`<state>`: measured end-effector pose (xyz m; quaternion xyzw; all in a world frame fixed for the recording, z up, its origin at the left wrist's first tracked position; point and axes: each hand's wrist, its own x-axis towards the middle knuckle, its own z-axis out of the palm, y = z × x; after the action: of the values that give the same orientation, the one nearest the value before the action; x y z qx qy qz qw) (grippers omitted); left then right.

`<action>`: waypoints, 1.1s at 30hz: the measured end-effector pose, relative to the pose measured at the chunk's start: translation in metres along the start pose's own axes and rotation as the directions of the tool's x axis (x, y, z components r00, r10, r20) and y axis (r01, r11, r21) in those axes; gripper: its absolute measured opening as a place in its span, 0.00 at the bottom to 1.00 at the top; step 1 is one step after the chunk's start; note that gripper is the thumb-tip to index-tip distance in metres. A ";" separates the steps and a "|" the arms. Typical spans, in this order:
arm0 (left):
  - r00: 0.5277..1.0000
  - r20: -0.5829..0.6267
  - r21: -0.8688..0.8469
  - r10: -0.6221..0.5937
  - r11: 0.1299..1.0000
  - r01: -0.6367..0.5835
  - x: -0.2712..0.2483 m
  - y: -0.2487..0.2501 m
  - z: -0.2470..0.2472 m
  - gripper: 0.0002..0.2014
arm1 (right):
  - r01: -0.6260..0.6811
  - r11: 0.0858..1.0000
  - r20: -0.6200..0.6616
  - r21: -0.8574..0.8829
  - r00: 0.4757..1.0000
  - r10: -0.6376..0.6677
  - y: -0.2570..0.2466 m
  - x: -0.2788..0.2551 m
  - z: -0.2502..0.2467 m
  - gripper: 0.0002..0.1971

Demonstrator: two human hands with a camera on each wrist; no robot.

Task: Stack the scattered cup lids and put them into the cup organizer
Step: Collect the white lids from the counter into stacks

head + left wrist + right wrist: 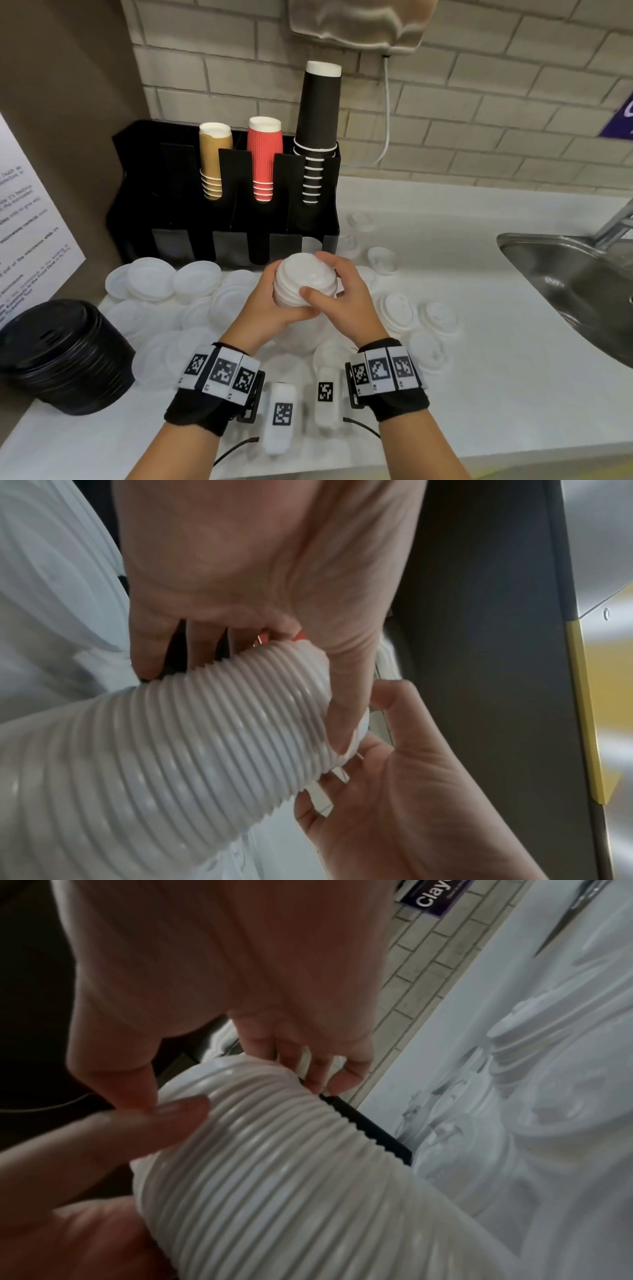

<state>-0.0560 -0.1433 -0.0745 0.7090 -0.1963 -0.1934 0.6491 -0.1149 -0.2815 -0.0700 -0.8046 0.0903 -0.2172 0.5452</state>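
Observation:
Both hands grip a tall stack of white cup lids [305, 282] above the counter, just in front of the black cup organizer [226, 212]. My left hand [265, 303] wraps the stack's left side, and my right hand [342, 291] grips its right side with the thumb across the front. Close up, the ribbed stack [205, 737] lies under my left hand [257, 574]; the same stack [274, 1164] sits below my right hand [222, 974]. Several loose white lids [161, 282] lie scattered on the counter around the hands. Something white [310, 245] shows in the organizer's front right slot.
The organizer's back row holds tan cups [214, 157], red cups [264, 154] and a tall stack of black cups [318, 113]. A pile of black lids [65, 356] sits at the near left. A steel sink [565, 284] opens on the right.

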 end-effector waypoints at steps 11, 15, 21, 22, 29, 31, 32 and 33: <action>1.000 -0.004 0.020 -0.029 0.999 0.029 -0.002 0.005 0.001 0.41 | 0.134 0.988 0.082 -0.078 0.988 -0.128 -0.005 -0.001 -0.007 0.24; 1.000 0.016 0.025 -0.026 0.999 0.026 -0.004 0.005 0.000 0.42 | 0.102 0.992 0.099 -0.081 0.991 -0.093 -0.007 -0.002 -0.007 0.23; 0.995 0.043 0.041 -0.086 0.996 0.084 -0.005 0.005 -0.007 0.35 | 0.082 0.989 0.178 -0.120 0.982 -0.060 -0.010 -0.004 -0.008 0.24; 0.993 0.049 0.026 -0.106 0.994 0.105 -0.005 0.006 -0.009 0.33 | 0.079 0.989 0.195 -0.124 0.979 -0.054 -0.010 -0.005 -0.010 0.25; 0.935 -0.140 -0.196 -0.325 0.935 0.295 -0.001 0.017 -0.016 0.22 | -0.462 0.865 0.080 0.194 0.887 0.456 -0.019 0.008 -0.026 0.26; 0.914 -0.119 -0.176 -0.389 0.914 0.366 0.000 0.014 -0.014 0.28 | -0.569 0.807 0.158 0.161 0.822 0.548 -0.017 0.009 -0.023 0.28; 0.903 -0.100 -0.171 -0.417 0.902 0.397 0.000 0.013 -0.013 0.31 | -0.603 0.786 0.195 0.138 0.795 0.575 -0.014 0.009 -0.021 0.32; 0.893 -0.078 -0.170 -0.444 0.888 0.427 0.000 0.012 -0.012 0.34 | -0.629 0.768 0.224 0.118 0.771 0.597 -0.012 0.009 -0.019 0.36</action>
<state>-0.0502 -0.1338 -0.0620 0.6946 0.0206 -0.3071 0.6502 -0.1166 -0.2962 -0.0513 -0.6917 0.2803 0.0367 0.6645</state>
